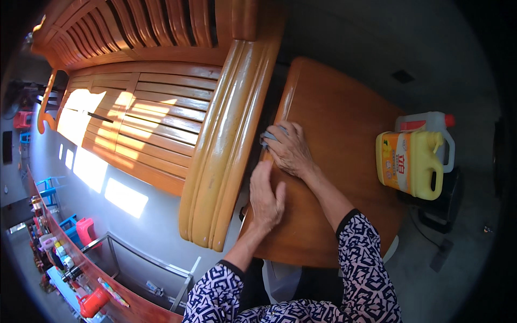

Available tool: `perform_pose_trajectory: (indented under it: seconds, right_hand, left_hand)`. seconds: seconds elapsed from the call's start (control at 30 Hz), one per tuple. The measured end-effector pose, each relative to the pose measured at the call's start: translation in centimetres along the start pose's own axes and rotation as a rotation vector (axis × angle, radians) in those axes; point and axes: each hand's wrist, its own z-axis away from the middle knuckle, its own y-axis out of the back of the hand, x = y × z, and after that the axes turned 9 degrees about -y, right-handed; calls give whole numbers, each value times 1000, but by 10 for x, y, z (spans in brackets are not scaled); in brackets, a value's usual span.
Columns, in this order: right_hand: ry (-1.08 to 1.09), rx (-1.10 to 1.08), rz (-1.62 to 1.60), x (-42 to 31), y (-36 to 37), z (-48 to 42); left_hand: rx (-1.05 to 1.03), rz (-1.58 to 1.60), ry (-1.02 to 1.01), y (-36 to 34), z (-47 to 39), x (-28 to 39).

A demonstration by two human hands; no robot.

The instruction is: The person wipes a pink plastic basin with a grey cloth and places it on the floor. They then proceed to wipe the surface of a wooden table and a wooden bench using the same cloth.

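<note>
My right hand (291,150) presses a crumpled blue-grey cloth (274,135) against the left edge of a brown wooden tabletop (323,218). Nearer to me, my left hand (266,196) is beside that same edge, fingers extended and thumb apart, with nothing seen in it. Just left of the table runs the broad, glossy armrest (222,141) of a slatted wooden bench (161,117), with a narrow dark gap between the two. The underside of my right palm and part of the cloth are hidden.
A yellow Liby detergent jug (410,161) and a translucent jug with a red cap (449,120) stand at the table's right edge. A metal frame (149,258), a pink stool (86,231), blue stools (70,232) and a red thermos-like jug (93,302) are at the lower left.
</note>
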Motion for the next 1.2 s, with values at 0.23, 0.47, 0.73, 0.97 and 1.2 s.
perform_pose_trajectory:
  seconds: [0.23, 0.47, 0.73, 0.97, 1.2]
  right_hand:
    - [-194, 239, -349, -84, 10, 11]
    - [-29, -8, -112, -121, -26, -30]
    - [-170, 44, 85, -70, -31, -94]
    - [-230, 152, 165, -16, -37, -142]
    - [-519, 99, 299, 9, -35, -193]
  left_hand:
    - [137, -408, 74, 102, -21, -5]
    - [-73, -638, 311, 128, -28, -38]
    - [-91, -598, 342, 129, -29, -34]
    - [-93, -555, 373, 130, -30, -28]
    - [-88, -577, 302, 130, -28, -33]
